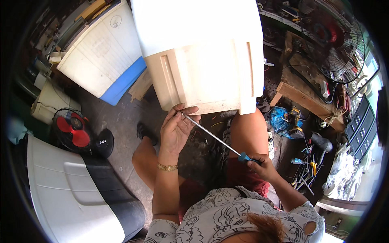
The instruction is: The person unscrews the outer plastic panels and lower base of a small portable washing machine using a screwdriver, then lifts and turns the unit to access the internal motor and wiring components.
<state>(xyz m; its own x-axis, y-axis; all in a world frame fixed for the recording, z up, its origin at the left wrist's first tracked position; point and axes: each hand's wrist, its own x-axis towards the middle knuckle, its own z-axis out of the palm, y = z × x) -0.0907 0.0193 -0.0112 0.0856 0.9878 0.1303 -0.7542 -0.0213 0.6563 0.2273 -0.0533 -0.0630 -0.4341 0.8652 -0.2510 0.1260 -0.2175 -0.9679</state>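
A large off-white plastic box [204,77] stands tilted in front of me at the top centre, brightly lit, with its lower edge above my knees. My left hand [176,129] is at that edge, fingers curled and pinched round the far end of a long screwdriver shaft [211,134]; the tip is partly hidden by my fingertips. My right hand [262,165] grips the screwdriver's blue handle [244,157] beside my right thigh. The shaft runs diagonally between both hands.
A white-and-blue cooler [99,52] and a red-bladed fan [77,133] are left, above a grey-and-black bin [73,190]. Right are a wooden bench [304,97], a standing fan [330,48], cordless drills [295,121], blue cord, plastic bags [340,178] and scattered tools.
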